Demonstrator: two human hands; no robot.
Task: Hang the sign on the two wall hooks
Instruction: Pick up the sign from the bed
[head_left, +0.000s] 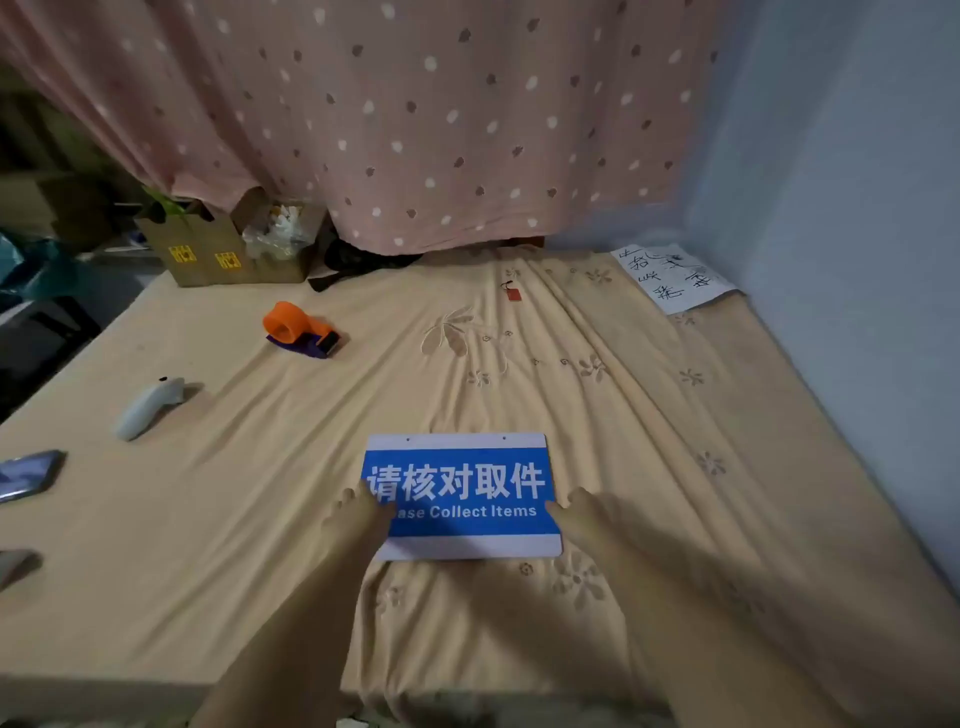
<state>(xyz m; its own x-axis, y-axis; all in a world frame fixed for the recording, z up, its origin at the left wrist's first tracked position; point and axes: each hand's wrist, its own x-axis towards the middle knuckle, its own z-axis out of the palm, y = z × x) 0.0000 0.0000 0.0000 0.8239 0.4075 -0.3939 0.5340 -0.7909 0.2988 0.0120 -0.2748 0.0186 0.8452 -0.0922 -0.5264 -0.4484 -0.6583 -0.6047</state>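
A blue-and-white sign (460, 493) lies flat on a wrinkled yellow sheet (623, 415), just below frame centre. The left hand (358, 519) presses open fingers on its 9 o'clock edge; the right hand (587, 519) touches its 3 o'clock edge, its grip blurred beyond telling. An orange tape dispenser (298, 328) sits at 11 o'clock, well apart.

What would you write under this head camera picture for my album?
Two hands, left hand and right hand, reach for a blue sign lying flat on a yellow bedsheet.
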